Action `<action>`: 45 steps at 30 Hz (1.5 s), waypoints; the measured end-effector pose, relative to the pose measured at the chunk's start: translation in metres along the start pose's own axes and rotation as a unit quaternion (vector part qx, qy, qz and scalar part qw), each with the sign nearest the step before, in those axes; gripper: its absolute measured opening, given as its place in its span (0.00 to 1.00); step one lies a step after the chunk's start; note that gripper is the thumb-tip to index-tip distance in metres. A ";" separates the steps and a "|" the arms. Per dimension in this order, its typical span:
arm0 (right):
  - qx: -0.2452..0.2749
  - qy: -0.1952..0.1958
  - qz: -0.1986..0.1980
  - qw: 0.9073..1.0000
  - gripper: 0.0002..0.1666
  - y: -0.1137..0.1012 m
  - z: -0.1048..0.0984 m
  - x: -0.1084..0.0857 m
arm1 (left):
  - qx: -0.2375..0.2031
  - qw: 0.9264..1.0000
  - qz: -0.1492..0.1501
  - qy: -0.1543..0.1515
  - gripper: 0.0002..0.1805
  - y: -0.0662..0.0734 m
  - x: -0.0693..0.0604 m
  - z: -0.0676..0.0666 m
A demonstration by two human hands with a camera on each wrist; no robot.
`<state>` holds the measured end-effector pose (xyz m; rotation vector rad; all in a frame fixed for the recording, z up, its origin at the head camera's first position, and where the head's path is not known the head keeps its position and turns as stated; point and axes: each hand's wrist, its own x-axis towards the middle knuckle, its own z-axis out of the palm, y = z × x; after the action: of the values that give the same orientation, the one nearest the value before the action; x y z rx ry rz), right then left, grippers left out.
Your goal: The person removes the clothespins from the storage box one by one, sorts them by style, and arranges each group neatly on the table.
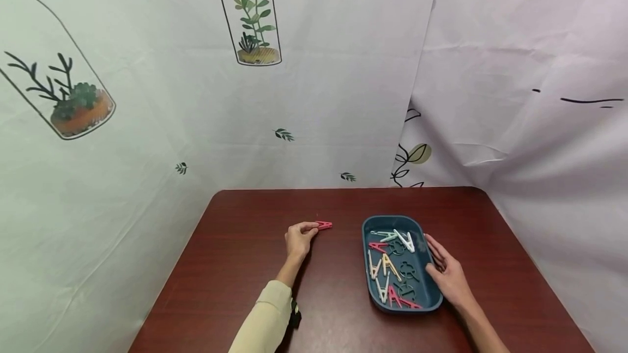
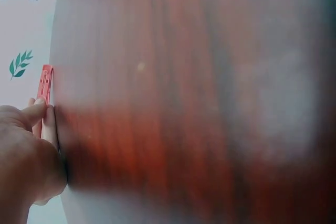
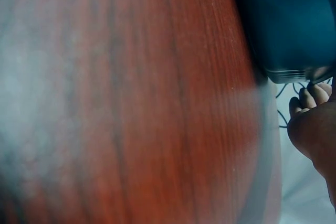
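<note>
My left hand (image 1: 299,239) pinches a red clothespin (image 1: 325,225) by one end, low over the table left of the dark blue bin. In the left wrist view that clothespin (image 2: 45,81) sticks out beyond the thumb and fingertips. My right hand (image 1: 448,277) holds the right side of the bin (image 1: 426,257), its thumb at the rim and its fingers along the outer wall. Several red, white, yellow and pale green clothespins (image 1: 390,268) lie mixed in the bin. In the right wrist view the bin's wall (image 3: 289,19) partly hides the fingers.
The brown wooden table (image 1: 245,266) stretches to both sides of the bin and in front of it. Behind the table hangs a pale cloth (image 1: 319,97) printed with plants. A dark band shows at the left cuff (image 1: 295,315).
</note>
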<state>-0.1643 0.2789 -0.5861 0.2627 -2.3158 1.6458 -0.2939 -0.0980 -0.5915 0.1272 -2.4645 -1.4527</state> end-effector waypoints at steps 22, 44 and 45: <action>-0.009 0.001 0.013 1.000 0.41 -0.002 0.000 0.000 | 0.001 0.999 0.045 0.013 0.07 -0.003 -0.004 0.002; -0.018 0.000 0.020 1.000 0.41 -0.004 0.000 -0.001 | -0.168 0.983 0.023 -0.064 0.28 -0.006 0.000 -0.008; -0.017 0.000 0.019 1.000 0.41 -0.004 0.000 -0.001 | -0.170 0.983 0.027 -0.067 0.29 -0.006 0.000 -0.009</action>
<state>-0.1624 0.2779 -0.5823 0.2128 -2.3595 1.6231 -0.2918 -0.1084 -0.5932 -0.1091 -2.2556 -1.8851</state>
